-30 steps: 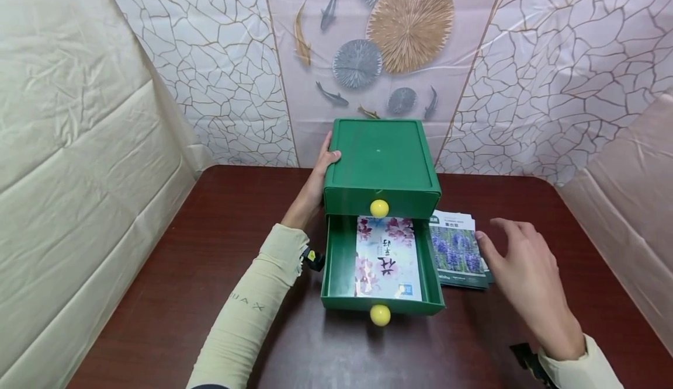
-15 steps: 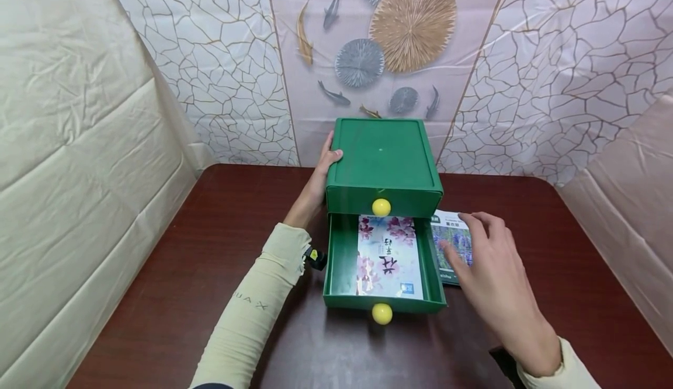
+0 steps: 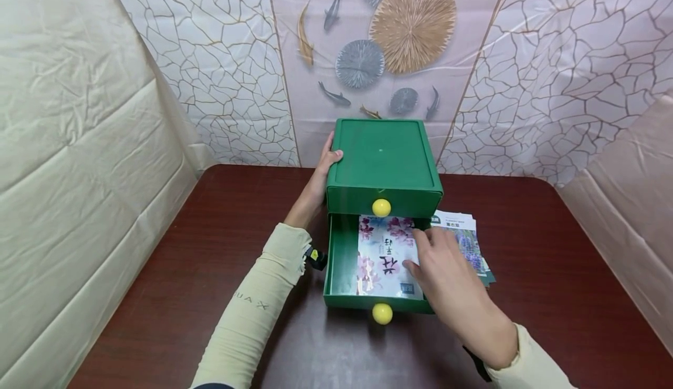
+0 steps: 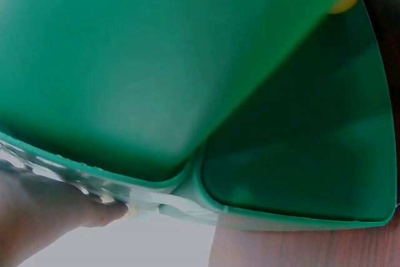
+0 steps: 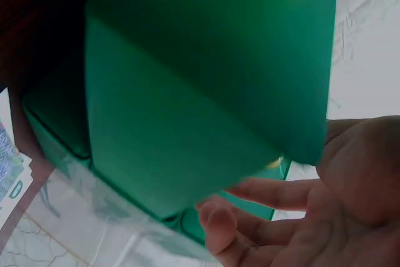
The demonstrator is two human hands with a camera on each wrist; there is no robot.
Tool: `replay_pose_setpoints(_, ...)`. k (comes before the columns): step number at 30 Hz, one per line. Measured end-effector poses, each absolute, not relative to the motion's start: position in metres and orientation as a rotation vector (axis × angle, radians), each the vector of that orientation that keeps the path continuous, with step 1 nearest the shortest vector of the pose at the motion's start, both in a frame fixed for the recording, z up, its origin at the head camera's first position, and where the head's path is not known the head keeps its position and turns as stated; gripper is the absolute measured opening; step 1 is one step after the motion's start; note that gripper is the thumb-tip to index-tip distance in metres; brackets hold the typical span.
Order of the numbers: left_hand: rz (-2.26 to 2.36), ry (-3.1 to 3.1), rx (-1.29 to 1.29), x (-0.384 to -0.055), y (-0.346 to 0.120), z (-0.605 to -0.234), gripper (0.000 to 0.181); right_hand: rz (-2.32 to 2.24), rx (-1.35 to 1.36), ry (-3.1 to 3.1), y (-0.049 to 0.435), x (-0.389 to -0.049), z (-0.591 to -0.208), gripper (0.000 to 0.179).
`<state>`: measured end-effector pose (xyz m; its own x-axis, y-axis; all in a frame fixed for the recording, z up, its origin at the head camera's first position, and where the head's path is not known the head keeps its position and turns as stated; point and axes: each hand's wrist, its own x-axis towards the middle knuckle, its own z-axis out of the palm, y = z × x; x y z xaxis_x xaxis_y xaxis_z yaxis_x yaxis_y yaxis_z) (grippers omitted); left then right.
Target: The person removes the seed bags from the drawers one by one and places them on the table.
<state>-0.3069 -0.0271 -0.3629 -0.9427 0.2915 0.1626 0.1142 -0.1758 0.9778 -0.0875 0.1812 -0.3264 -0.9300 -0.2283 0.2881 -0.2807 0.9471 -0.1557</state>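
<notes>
The left hand (image 3: 321, 172) is bracing the left side of the green two-drawer cabinet (image 3: 382, 155), its thumb lying along the top edge. The right hand (image 3: 454, 278), holding nothing, is hovering over the extended lower drawer (image 3: 343, 272), where the pink-blossom packet (image 3: 377, 254) is lying; lavender packets (image 3: 469, 249) are lying alongside.

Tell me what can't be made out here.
Head view: contents of the upper drawer, behind its closed front.
Head view: right side of the lower drawer, behind the right hand.
Head view: whether that hand touches the packet; fingers hide this.
Right wrist: leaflets, cut by left edge.
</notes>
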Motion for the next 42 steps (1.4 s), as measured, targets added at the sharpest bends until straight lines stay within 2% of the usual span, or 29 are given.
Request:
replay_pose_setpoints(6, 2.283, 1.93, 0.47, -0.307, -0.026, -0.363, 0.094, 0.137, 0.45, -2.829, 0.168, -0.095, -0.336, 0.052)
replay_pose_setpoints(13, 2.27, 1.94, 0.477, -0.307, -0.025, -0.363, 0.095, 0.155, 0.539, -2.872, 0.166, -0.106, -0.342, 0.04)
replay_pose_setpoints(25, 2.251, 1.955, 0.441, -0.307, -0.027, -0.365, 0.096, 0.234, 0.466, -3.097, 0.159, -0.118, -0.341, 0.034)
replay_pose_setpoints(32, 2.257, 1.944, 0.446, -0.306, -0.028, -0.365, 0.093, 0.363, 0.47, -3.165, 0.159, -0.125, -0.34, 0.047)
replay_pose_setpoints(42, 2.263, 1.953, 0.47, -0.307, -0.027, -0.364, 0.093, 1.097, 0.24, -3.259, 0.169, -0.135, -0.329, 0.073)
